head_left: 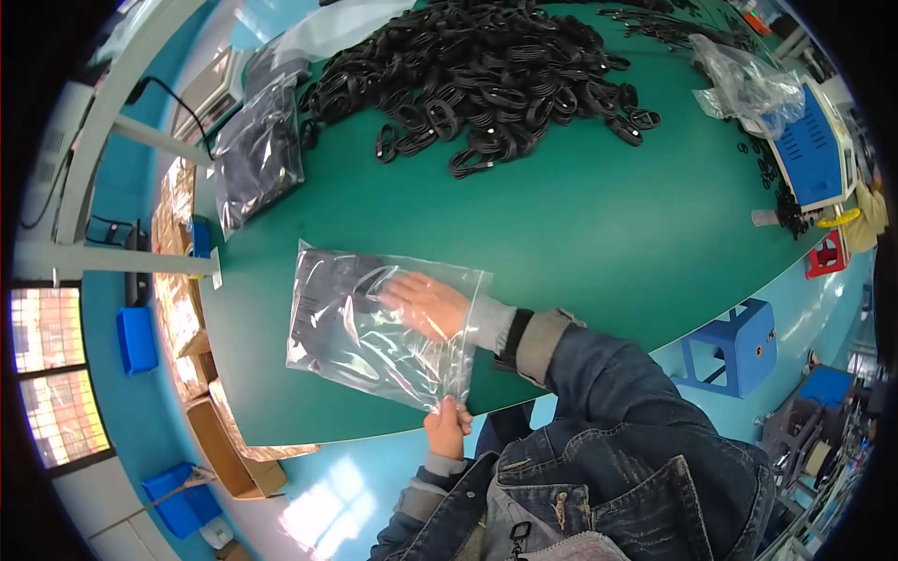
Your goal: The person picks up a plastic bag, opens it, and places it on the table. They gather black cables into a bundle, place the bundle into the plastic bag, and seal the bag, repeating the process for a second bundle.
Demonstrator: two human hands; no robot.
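A clear plastic bag lies flat on the green table in front of me, its mouth facing right. Black bundled cables fill the bag's far left end. My right hand reaches in through the mouth up to the wrist, fingers stretched out toward the cables; it shows through the glossy plastic. At the bag's near corner, close to the table's front edge, my left hand pinches the edge of the plastic between thumb and fingers.
A large heap of coiled black cables covers the table's far middle. Another filled clear bag lies at the far left, beside a white frame. Crumpled plastic and a blue-and-white machine stand right. A blue stool is below.
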